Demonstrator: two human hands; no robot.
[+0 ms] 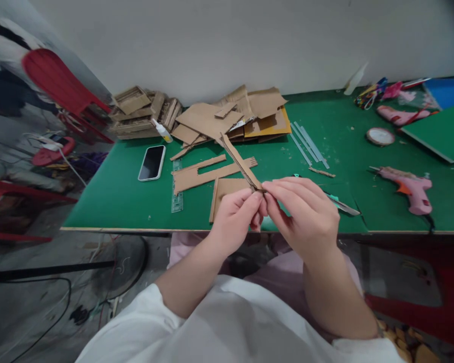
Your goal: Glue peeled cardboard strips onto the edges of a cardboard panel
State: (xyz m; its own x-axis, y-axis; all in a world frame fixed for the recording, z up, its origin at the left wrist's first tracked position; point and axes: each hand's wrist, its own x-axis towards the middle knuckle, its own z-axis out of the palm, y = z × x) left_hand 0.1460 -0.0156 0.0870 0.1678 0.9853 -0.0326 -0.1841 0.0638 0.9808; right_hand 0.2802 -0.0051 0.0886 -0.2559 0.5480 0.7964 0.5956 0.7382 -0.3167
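Observation:
Between my two hands is a narrow cardboard strip, its near end pinched and its far end slanting up over the table. My left hand closes thumb and fingers on that near end. Fingers of my right hand pinch the same end from the other side. Under and beside the strip lie a notched cardboard piece and a cardboard square with a raised edge, the latter partly hidden by my left hand. A green utility knife with its blade out lies beyond my right hand, partly covered.
On the green table lie a phone, a clear ruler, a glue bottle, cardboard scraps, glue sticks, a pink glue gun and a tape roll. A red chair stands left.

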